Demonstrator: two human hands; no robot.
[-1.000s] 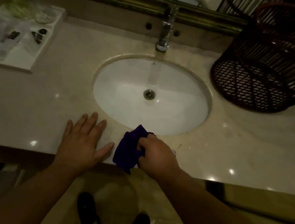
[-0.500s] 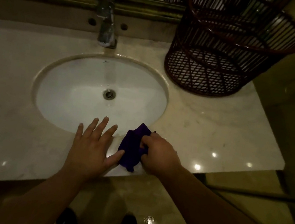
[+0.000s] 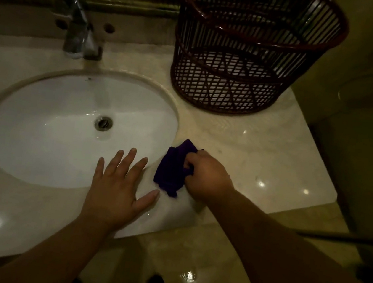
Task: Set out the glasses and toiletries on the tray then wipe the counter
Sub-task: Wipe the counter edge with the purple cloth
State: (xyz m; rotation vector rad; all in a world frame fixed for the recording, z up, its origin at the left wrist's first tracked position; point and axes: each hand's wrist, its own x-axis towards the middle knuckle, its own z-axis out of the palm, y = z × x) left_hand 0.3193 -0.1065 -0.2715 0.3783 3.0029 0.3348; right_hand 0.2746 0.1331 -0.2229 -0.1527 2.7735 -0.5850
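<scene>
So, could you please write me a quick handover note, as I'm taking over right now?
Left hand: flat, fingers spread, on the counter front edge, fingertips at the sink rim.
Right hand: grips the purple cloth on the counter at the sink's right side.
Tray: out of view, so set-out unconfirmed.
To do: wipe the counter, including around the basket.

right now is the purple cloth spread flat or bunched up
Bunched up. The purple cloth is crumpled into folds in the right hand, whose fingers curl round it, on the counter beside the sink.
</scene>
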